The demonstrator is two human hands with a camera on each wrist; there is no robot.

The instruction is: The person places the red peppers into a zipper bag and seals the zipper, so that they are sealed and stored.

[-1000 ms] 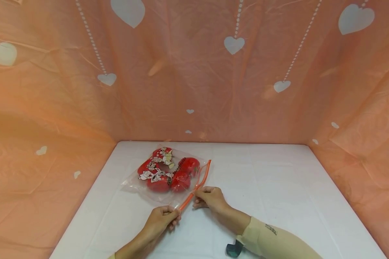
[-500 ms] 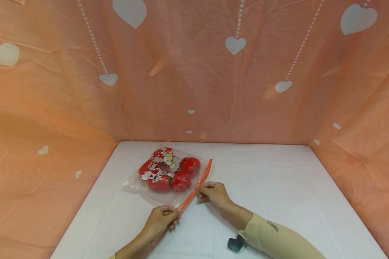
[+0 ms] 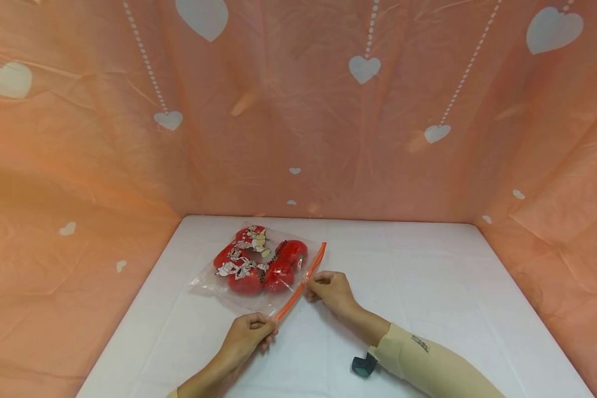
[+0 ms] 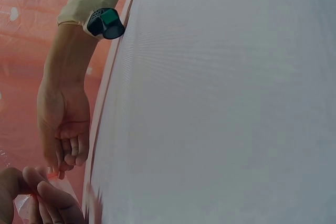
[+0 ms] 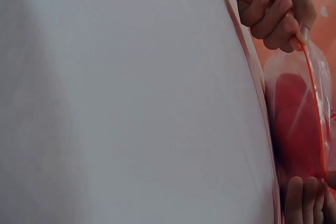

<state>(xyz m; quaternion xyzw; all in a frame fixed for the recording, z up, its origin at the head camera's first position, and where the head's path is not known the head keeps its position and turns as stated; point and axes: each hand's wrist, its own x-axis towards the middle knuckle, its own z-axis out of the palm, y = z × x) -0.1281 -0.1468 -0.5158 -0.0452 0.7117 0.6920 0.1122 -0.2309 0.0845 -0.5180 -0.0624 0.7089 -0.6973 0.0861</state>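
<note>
A clear zip bag (image 3: 258,301) with cartoon prints and an orange zip strip lies on the white table, holding several red tomatoes (image 3: 281,275). My left hand (image 3: 249,338) pinches the near corner of the bag at the lower end of the strip. Partway up that strip, my right hand (image 3: 334,293) pinches it between thumb and index finger. The right wrist view shows the left hand (image 5: 275,11) gripping the strip's end, with the tomatoes hanging in view between both hands. In the left wrist view the right hand (image 4: 65,124) appears beyond the left hand's fingers (image 4: 55,198).
A dark wrist camera (image 3: 364,366) sits at the right sleeve (image 3: 428,359). The white table (image 3: 403,265) is enclosed by orange cloth walls (image 3: 318,127) printed with pale hearts, behind and at both sides.
My right hand has slid up along the orange strip, away from the left hand. Below it the strip's two edges now lie together. The left hand keeps its hold on the corner.
</note>
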